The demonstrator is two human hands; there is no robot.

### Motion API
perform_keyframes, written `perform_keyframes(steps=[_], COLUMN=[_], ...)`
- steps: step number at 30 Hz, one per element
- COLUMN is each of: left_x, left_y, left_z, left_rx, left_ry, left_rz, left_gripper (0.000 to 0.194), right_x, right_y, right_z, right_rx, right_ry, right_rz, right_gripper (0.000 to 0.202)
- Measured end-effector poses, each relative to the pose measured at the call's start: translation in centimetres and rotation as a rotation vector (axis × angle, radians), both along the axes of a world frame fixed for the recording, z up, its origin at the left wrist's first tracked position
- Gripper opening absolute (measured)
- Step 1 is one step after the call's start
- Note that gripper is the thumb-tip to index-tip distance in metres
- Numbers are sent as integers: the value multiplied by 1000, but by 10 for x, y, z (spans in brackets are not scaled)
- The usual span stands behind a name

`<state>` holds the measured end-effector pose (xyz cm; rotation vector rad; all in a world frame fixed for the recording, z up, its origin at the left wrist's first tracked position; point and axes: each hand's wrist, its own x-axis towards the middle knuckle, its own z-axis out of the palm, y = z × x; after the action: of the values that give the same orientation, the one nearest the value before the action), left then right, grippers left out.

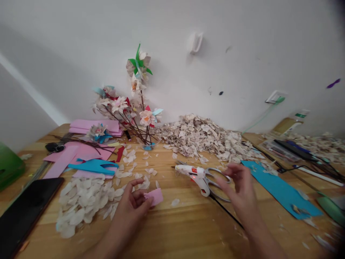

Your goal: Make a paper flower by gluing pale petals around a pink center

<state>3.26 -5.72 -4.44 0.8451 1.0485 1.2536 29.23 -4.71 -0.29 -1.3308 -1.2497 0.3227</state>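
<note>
Clamping fingers of the left hand [134, 201] on one edge of the pink paper [157, 196], over the bench [183, 226], seemingly to leave the rest free; poising the right hand [241, 187], with fingers apart, over the scissors [221, 198]

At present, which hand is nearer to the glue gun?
The right hand, just right of the glue gun. The left hand is farther away, to its left, holding pink paper.

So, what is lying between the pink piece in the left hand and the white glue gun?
In the head view, one pale petal lies on the wooden table between the pink piece and the white glue gun, nearer the pink piece.
</note>
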Motion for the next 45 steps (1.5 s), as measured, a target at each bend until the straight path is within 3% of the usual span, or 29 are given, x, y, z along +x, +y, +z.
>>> perform_keyframes(steps=[3,5,13,18,25,32,35,45], left_x=[3,5,20,14,6,5,5,3], left_y=[-5,-10,-29,-19,-4,7,8,11], left_z=[-3,-6,-13,-5,-9,-1,1,-9], left_rx=[9,25,170,166,183,52,37,31], left_ry=[7,29,241,314,360,232,147,34], left_rz=[-30,-44,-239,-198,-128,-16,-17,76], left_gripper=[46,44,34,30,32,42,45,47], right_x=[13,10,-14,-14,-10,-28,-40,-47], right_y=[10,14,24,16,-10,-17,-20,-24], right_z=[-9,-16,-33,-27,-7,-4,-2,-13], right_rx=[-403,-510,-498,-464,-677,-535,-450,-391], right_ry=[-272,-390,-308,-113,191,-182,-343,-464], right_rz=[216,301,242,268,601,652,662,630], right_gripper=[59,56,30,33,26,8,14,18])
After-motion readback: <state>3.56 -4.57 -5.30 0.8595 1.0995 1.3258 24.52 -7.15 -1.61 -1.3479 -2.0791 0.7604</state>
